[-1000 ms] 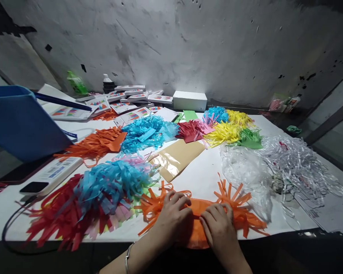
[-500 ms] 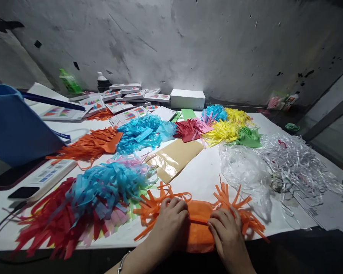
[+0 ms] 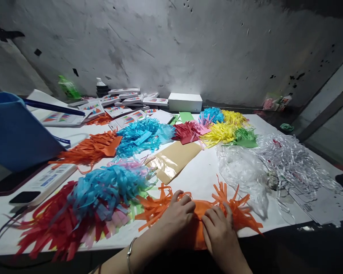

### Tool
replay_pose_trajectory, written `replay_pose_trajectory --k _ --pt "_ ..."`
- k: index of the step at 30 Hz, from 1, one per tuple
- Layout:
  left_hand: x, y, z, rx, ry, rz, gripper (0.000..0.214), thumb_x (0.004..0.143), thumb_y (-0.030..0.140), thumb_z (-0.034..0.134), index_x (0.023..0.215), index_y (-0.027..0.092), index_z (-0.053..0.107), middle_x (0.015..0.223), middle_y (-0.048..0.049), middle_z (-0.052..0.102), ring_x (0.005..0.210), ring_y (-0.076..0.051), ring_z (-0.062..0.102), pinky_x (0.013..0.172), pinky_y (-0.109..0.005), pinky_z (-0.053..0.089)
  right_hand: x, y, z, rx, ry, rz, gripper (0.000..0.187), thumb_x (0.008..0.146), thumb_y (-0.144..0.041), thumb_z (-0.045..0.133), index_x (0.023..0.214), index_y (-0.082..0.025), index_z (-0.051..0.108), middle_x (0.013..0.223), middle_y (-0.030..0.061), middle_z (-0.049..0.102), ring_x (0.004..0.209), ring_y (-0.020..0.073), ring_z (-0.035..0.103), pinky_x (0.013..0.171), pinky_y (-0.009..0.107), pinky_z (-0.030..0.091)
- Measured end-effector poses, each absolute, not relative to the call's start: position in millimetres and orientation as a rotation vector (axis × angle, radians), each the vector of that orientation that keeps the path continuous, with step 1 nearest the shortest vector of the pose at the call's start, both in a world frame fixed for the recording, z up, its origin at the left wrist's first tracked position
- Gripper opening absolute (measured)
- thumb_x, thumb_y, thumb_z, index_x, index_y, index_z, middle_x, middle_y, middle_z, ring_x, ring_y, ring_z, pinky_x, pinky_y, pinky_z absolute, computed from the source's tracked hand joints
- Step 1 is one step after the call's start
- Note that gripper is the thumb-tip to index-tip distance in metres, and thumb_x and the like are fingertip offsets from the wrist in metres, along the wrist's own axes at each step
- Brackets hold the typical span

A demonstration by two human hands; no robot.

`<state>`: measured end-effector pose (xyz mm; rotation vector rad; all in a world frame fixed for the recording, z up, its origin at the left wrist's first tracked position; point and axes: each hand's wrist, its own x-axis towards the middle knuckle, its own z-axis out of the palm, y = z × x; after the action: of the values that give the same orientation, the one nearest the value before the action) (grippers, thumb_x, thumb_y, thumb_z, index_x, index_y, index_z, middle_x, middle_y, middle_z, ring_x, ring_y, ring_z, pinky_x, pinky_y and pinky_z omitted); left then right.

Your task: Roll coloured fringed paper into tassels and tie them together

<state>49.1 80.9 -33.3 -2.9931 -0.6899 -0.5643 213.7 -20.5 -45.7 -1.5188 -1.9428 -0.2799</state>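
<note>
Right at the table's front edge lies an orange tissue-paper tassel (image 3: 199, 232), its middle uncut and its two ends cut into fringe. My left hand (image 3: 177, 211) is closed on the left part of the uncut middle, fingers bent and pressed to the paper. Close beside it, my right hand (image 3: 219, 230) grips the right part with curled fingers. A crosswise crease in the sheet is mostly covered by my hands. Left of them is a pile of fringed tassels in blue (image 3: 105, 190), red and pink.
Beyond my hands lies a brown paper envelope (image 3: 175, 158) with a clear film. More tassels (image 3: 143, 133) spread behind it. Clear plastic (image 3: 242, 171) and silvery string (image 3: 297, 163) fill the right side. A blue bin (image 3: 17, 129) and a white power bank (image 3: 45, 182) stand left.
My hands have come closer together over the orange paper, with the left hand shifting right. Less of the paper's middle shows between them. The whole view has shifted slightly.
</note>
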Motion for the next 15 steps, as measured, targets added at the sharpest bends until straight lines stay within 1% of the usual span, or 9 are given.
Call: replay_pose_trajectory --k 2,3,6,8,9,10,12,14,15 --pt "52.4 81.9 -27.7 -2.999 -0.722 -0.584 0.019 0.086 0.021 0.074 0.069 0.019 0.065 0.078 0.0002 0.063 0.082 -0.019 0.053 0.091 -0.04 0.033 212.2 -16.2 -45.5 -1.517 -1.939 -0.291 0.018 0.095 -0.015 0.048 0.092 -0.021 0.064 0.084 0.0011 0.066 0.091 0.0225 0.06 0.112 0.052 0.022" --pt "53.3 80.1 -24.0 -2.995 -0.745 -0.598 0.018 0.086 0.022 0.074 0.07 0.019 0.065 0.08 -0.0002 0.063 0.082 -0.019 0.053 0.088 -0.039 0.034 211.1 -13.7 -45.9 -1.51 -1.926 -0.297 0.02 0.097 -0.015 0.046 0.09 -0.021 0.064 0.081 0.0007 0.065 0.087 0.0214 0.059 0.11 0.051 0.024" --pt "54.2 65.5 -18.8 -2.984 -0.714 -0.762 0.016 0.092 0.016 0.063 0.076 0.019 0.063 0.084 -0.0018 0.066 0.084 -0.019 0.054 0.091 -0.04 0.037 206.1 -6.1 -46.2 -1.49 -1.829 -0.288 0.033 0.1 -0.014 0.038 0.081 -0.022 0.063 0.073 -0.0012 0.063 0.075 0.0178 0.059 0.105 0.047 0.031" --pt "54.9 52.4 -26.6 -3.054 -0.601 -0.878 0.016 0.093 0.012 0.057 0.08 0.019 0.063 0.087 -0.0023 0.067 0.086 -0.019 0.056 0.093 -0.037 0.04 204.0 -1.4 -43.8 -1.501 -1.707 -0.288 0.035 0.102 -0.018 0.038 0.079 -0.023 0.064 0.071 -0.0029 0.063 0.07 0.016 0.06 0.1 0.043 0.036" --pt "55.5 47.2 -34.1 -3.098 -0.578 -0.894 0.013 0.091 0.011 0.058 0.084 0.02 0.063 0.089 -0.0026 0.068 0.086 -0.018 0.058 0.09 -0.033 0.043 205.2 0.3 -41.5 -1.508 -1.634 -0.296 0.034 0.102 -0.02 0.04 0.079 -0.024 0.064 0.07 -0.0035 0.064 0.069 0.0154 0.061 0.096 0.04 0.039" --pt "56.3 44.0 -43.1 -3.125 -0.624 -0.865 0.01 0.088 0.012 0.06 0.088 0.021 0.064 0.093 -0.0031 0.069 0.084 -0.018 0.059 0.083 -0.03 0.046 209.0 1.0 -38.6 -1.518 -1.558 -0.31 0.033 0.102 -0.022 0.041 0.08 -0.024 0.065 0.071 -0.0037 0.065 0.069 0.0149 0.062 0.091 0.037 0.043" --pt "57.5 44.5 -60.9 -3.076 -0.863 -0.758 0.021 0.081 0.013 0.063 0.098 0.023 0.067 0.101 -0.005 0.072 0.074 -0.018 0.062 0.066 -0.027 0.048 226.4 -3.2 -31.1 -1.558 -1.417 -0.355 0.029 0.103 -0.024 0.042 0.085 -0.023 0.066 0.075 -0.0017 0.069 0.07 0.015 0.065 0.076 0.03 0.049" --pt "56.6 53.0 -70.6 -2.966 -1.031 -0.729 0.029 0.078 0.012 0.061 0.104 0.023 0.068 0.101 -0.008 0.073 0.07 -0.02 0.065 0.061 -0.029 0.049 257.7 -18.7 -21.7 -1.63 -1.271 -0.412 0.029 0.103 -0.028 0.041 0.093 -0.021 0.067 0.083 0.0019 0.072 0.073 0.0167 0.068 0.066 0.028 0.051" --pt "54.6 58.7 -70.6 -2.935 -1.053 -0.741 0.03 0.079 0.011 0.058 0.104 0.022 0.069 0.101 -0.0092 0.073 0.074 -0.023 0.066 0.064 -0.031 0.051 277.1 -31.2 -16.7 -1.673 -1.195 -0.446 0.03 0.104 -0.031 0.04 0.098 -0.02 0.067 0.086 0.0034 0.072 0.074 0.0177 0.068 0.067 0.029 0.052"
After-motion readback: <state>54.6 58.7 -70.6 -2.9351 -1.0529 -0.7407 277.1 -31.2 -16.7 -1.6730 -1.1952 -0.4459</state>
